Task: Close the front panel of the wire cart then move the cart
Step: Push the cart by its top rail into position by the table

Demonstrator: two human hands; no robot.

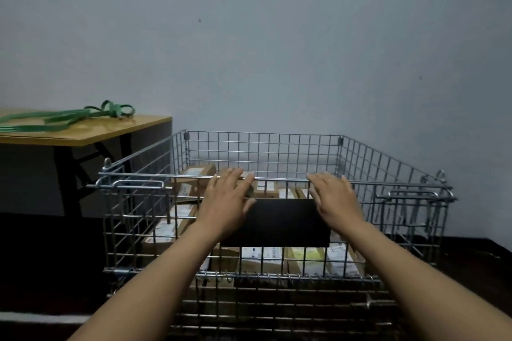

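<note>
A silver wire cart (388, 163) stands in front of me against a pale wall, with several cardboard boxes (177, 224) inside. Its front panel (133, 224) stands upright, and a black plate (279, 223) is fixed to the middle of the panel. My left hand (225, 196) lies flat on the panel's top rail, fingers spread over the bar. My right hand (333, 196) rests on the same rail to the right of the plate, fingers extended and not curled round the wire. Sliding latch bars (138, 184) sit at both upper corners of the panel.
A wooden table (116, 130) with dark legs stands to the left of the cart, a green strap (69, 117) lying on its top. The wall (277, 50) is close behind the cart. Dark floor (41, 271) extends to the left and right.
</note>
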